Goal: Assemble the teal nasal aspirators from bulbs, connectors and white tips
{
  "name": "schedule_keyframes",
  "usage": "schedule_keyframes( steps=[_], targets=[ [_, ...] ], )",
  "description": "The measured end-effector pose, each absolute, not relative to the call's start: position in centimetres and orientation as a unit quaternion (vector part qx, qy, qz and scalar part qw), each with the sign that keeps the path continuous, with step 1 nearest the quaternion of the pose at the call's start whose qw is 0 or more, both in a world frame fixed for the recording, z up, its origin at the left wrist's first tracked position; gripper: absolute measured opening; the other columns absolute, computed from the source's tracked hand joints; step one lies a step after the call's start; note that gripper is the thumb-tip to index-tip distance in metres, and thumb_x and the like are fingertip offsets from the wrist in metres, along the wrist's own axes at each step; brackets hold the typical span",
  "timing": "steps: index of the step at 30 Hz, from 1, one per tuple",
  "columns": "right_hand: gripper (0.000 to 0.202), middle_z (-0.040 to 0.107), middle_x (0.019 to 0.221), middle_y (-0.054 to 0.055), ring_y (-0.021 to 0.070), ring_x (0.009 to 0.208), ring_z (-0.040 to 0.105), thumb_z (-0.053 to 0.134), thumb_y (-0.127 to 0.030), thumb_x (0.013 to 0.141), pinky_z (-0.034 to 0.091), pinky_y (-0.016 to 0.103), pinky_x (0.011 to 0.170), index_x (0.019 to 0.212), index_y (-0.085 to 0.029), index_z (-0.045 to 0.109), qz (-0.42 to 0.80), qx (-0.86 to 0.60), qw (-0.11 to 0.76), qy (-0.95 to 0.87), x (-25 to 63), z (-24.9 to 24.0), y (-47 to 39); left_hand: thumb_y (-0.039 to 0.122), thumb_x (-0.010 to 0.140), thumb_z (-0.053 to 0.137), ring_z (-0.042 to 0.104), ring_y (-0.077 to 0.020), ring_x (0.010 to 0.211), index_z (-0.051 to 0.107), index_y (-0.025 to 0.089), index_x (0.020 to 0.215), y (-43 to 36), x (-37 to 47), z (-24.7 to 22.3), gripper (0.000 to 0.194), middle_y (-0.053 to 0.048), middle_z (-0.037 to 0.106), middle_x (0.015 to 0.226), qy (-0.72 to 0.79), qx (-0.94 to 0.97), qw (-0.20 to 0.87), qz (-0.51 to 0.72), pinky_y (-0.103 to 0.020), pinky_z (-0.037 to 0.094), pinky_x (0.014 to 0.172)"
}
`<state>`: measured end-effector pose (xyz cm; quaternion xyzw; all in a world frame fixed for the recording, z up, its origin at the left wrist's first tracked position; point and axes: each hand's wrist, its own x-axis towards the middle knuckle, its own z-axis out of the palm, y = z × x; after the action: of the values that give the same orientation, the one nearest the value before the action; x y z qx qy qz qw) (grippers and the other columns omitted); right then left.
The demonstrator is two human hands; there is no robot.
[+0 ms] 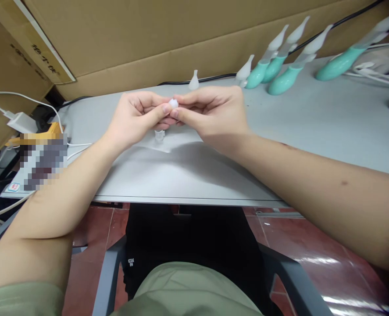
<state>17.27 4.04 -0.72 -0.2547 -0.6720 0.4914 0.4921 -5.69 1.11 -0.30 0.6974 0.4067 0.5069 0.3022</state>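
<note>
Between the fingertips of both hands is a small white plastic piece (173, 103), mostly covered by the fingers. My left hand (140, 113) pinches it from the left, and my right hand (214, 109) pinches it from the right, thumbs almost touching. A small clear plastic part (159, 135) rests on the table just below my left hand. Behind my right hand stands a white tapered nozzle tip (194, 80), upright on the table. Another white nozzle tip (245, 70) with a clear part at its base leans farther right.
Teal bulb aspirators (284, 81) with white tips, several in all, line the back right of the grey table (326, 123). A cardboard wall (148, 35) closes off the back. White cables and a charger (22, 123) lie left; more cables (375, 72) bunch at the far right.
</note>
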Motion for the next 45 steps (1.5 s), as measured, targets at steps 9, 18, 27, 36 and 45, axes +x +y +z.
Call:
schedule_keyframes(
  steps=[9,18,27,36,45],
  targets=[
    [0.026,0.095,0.126,0.006,0.0369,0.13,0.09,0.112,-0.036,0.093,0.08,0.055,0.114,0.1,-0.033,0.087,0.498,-0.264,0.506,-0.653,17.3,-0.5,3.8,0.048,0.117,0.098,0.1,-0.022,0.096,0.093,0.022,0.116,1.6,-5.0,-1.5,0.026,-0.003,0.095,0.1,0.419,0.657,0.31,0.545,-0.032,0.085,0.084],
    [0.04,0.088,0.106,0.007,0.0306,0.107,0.087,0.115,-0.04,0.093,0.077,0.05,0.106,0.094,-0.03,0.076,0.488,-0.281,0.478,-0.674,17.5,0.0,3.9,0.051,0.12,0.094,0.1,-0.0221,0.096,0.092,0.02,0.117,1.4,-5.1,-1.0,0.031,-0.003,0.095,0.099,0.463,0.664,0.29,0.51,-0.032,0.085,0.085],
    [0.063,0.081,0.102,0.006,0.0264,0.105,0.084,0.122,-0.056,0.086,0.076,0.043,0.106,0.097,-0.029,0.067,0.541,-0.243,0.438,-0.675,17.7,-0.4,4.8,0.048,0.105,0.11,0.1,-0.0219,0.093,0.098,0.02,0.108,0.8,-5.3,-0.2,0.03,-0.004,0.097,0.097,0.415,0.652,0.372,0.514,-0.027,0.084,0.081],
    [0.045,0.087,0.093,0.006,0.0234,0.096,0.086,0.117,-0.037,0.097,0.079,0.04,0.1,0.091,-0.024,0.074,0.577,-0.249,0.415,-0.658,18.0,0.1,5.2,0.042,0.104,0.11,0.1,-0.0251,0.092,0.096,0.02,0.106,0.8,-5.6,0.4,0.026,-0.004,0.095,0.095,0.451,0.654,0.358,0.491,-0.032,0.086,0.082],
    [0.042,0.088,0.088,0.006,0.0257,0.09,0.088,0.123,-0.041,0.09,0.082,0.04,0.09,0.093,-0.022,0.085,0.564,-0.234,0.427,-0.667,18.1,-0.1,5.6,0.068,0.085,0.12,0.097,-0.0255,0.082,0.093,0.019,0.102,0.0,-5.8,1.6,0.058,-0.004,0.093,0.09,0.452,0.661,0.357,0.481,-0.036,0.086,0.078]
  ],
)
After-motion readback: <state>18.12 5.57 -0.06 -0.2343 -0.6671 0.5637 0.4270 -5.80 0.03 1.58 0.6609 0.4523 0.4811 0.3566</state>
